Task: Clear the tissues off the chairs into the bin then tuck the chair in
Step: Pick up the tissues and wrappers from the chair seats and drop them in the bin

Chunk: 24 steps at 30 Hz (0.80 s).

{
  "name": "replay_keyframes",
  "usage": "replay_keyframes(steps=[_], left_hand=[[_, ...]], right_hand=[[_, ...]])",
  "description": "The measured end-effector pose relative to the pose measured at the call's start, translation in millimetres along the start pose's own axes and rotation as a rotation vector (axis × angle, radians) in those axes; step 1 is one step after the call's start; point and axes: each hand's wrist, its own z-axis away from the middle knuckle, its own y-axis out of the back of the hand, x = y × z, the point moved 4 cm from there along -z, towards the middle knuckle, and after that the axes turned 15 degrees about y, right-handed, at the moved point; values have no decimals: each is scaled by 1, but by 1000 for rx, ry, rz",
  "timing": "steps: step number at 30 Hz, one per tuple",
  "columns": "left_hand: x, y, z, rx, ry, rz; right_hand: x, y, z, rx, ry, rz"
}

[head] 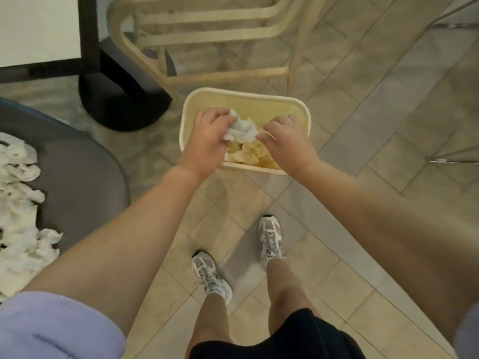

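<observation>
A cream plastic bin stands on the tiled floor in front of me, with crumpled tissues lying inside it. Both my hands are over its opening. My left hand grips a white tissue wad above the bin. My right hand touches the wad's right edge with thumb and fingers curled; whether it pinches the tissue I cannot tell. A grey chair seat at the left carries several loose white tissues.
A cream wooden chair stands just behind the bin. A white table on a black pedestal base is at the upper left. My two feet in white sneakers stand on the floor below the bin. Metal legs show at the right edge.
</observation>
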Motion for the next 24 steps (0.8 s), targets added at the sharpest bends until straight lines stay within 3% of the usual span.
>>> replay_keyframes(steps=[5,16,24], left_hand=[[-4,-5,8,-155,108,35],[-38,40,43,73,75,65],[-145,87,131,141,170,60]], right_hand=[[-4,-1,-3,50,35,8],[-72,-10,-20,106,219,36],[-197,-78,-28,-24,403,28]])
